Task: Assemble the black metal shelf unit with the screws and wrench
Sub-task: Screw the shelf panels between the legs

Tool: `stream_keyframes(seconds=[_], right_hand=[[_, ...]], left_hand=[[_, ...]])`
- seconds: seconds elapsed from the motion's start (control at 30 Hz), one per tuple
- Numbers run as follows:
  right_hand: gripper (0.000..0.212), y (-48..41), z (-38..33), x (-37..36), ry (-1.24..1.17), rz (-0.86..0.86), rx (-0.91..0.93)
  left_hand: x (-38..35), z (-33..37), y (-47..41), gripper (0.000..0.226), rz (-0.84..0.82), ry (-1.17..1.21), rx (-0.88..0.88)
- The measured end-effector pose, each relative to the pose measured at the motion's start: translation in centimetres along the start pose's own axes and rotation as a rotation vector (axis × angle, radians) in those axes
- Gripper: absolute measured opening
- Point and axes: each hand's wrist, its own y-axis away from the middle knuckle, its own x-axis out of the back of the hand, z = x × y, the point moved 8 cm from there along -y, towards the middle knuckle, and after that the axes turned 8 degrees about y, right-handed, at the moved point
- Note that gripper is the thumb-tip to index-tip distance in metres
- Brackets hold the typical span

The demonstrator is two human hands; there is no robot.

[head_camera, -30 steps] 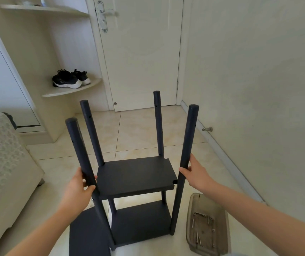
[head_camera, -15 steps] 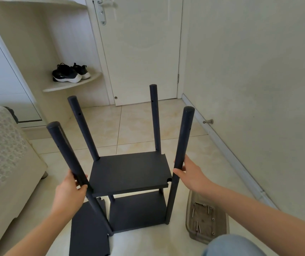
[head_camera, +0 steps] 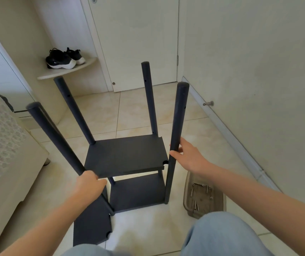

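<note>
Black shelf unit (head_camera: 125, 156) upright on the tiled floor (head_camera: 138, 111), 2 boards fitted, 4 posts up. I see my left grip (head_camera: 89, 187) curled round the near-left post (head_camera: 55, 137), and my right grip (head_camera: 190, 157) closed, thumb and fingers, round the near-right post (head_camera: 177, 126). Screws (head_camera: 196, 205) lie in a tray (head_camera: 186, 198) beside the unit's right.

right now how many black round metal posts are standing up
4: near-left post in the left hand, near-right post in the right hand, far-left post, far-right post.
</note>
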Motion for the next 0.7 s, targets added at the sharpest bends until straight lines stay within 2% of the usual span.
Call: stream_keyframes(seconds=[0.13,0.23,0.3,0.37,0.43,0.5,0.7], right_hand=[[0.04,-0.2,0.3,-0.3,0.0,0.002,0.017],[0.04,-0.4,0.6,-0.4,0.01,-0.009,0.016],[0.041,-0.6,0.8,-0.6,0.035,-0.02,0.017],[0.041,-0.7,1.0,-0.6,0.058,-0.018,0.028],[0.042,-0.8,1.0,-0.5,0.073,-0.014,0.045],[0.043,-0.8,1.0,-0.4,0.081,-0.021,0.057],[0.041,-0.4,0.9,0.3,0.096,-0.053,0.06]], left_hand=[[-2.7,4.6,0.6,0.009,0.022,0.041,-0.229],[-4.2,8.9,0.9,0.019,0.025,-0.006,-0.496],[-5.8,11.7,1.2,0.029,-0.007,-0.122,-0.695],[-8.1,13.6,1.2,0.048,-0.067,-0.28,-0.851],[-10.5,14.5,0.6,0.072,-0.13,-0.454,-0.921],[-12.1,14.9,-0.4,0.086,-0.159,-0.556,-0.941],[-14.3,14.5,-2.1,0.088,-0.217,-0.608,-0.966]])
